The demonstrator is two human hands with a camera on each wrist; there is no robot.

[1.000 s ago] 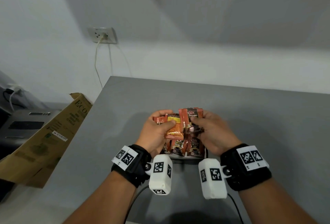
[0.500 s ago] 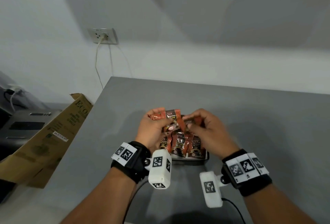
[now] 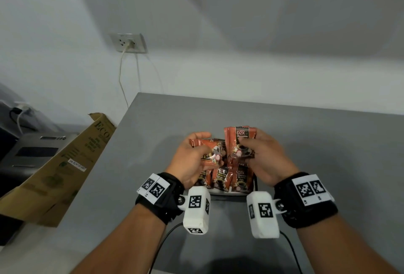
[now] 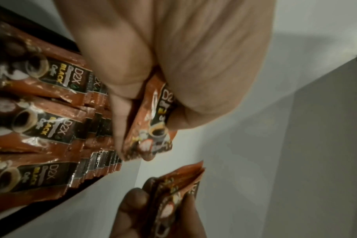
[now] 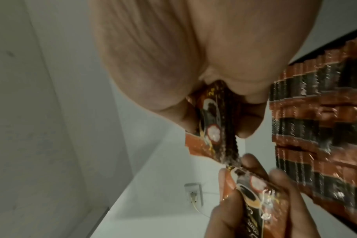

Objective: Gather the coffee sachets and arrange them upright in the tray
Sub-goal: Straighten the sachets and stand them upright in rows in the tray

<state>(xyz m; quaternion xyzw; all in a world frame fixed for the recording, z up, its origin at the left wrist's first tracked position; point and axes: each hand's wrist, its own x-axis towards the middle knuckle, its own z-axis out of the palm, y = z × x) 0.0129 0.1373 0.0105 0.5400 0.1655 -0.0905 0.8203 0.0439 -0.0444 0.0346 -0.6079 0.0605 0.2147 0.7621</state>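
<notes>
A small black tray (image 3: 255,183) near the table's front holds three rows of orange-brown coffee sachets (image 3: 220,178) standing upright, also seen in the left wrist view as packed rows (image 4: 51,128). My left hand (image 3: 193,160) grips a sachet (image 3: 213,156) tilted sideways just above the tray (image 4: 151,128). My right hand (image 3: 265,157) holds a small stack of sachets (image 3: 240,140) upright above the tray's far right (image 5: 212,122). The two hands are close, almost touching at the sachets.
The grey table (image 3: 328,153) stretches right and back. A cardboard box (image 3: 54,171) leans at the table's left edge. A wall socket (image 3: 129,43) with a cable sits on the back wall. Cables trail from the wrist cameras over the table's front.
My right hand has lifted its stack of sachets higher and upright. My left hand now holds one sachet sideways, slightly apart from the right hand's stack.
</notes>
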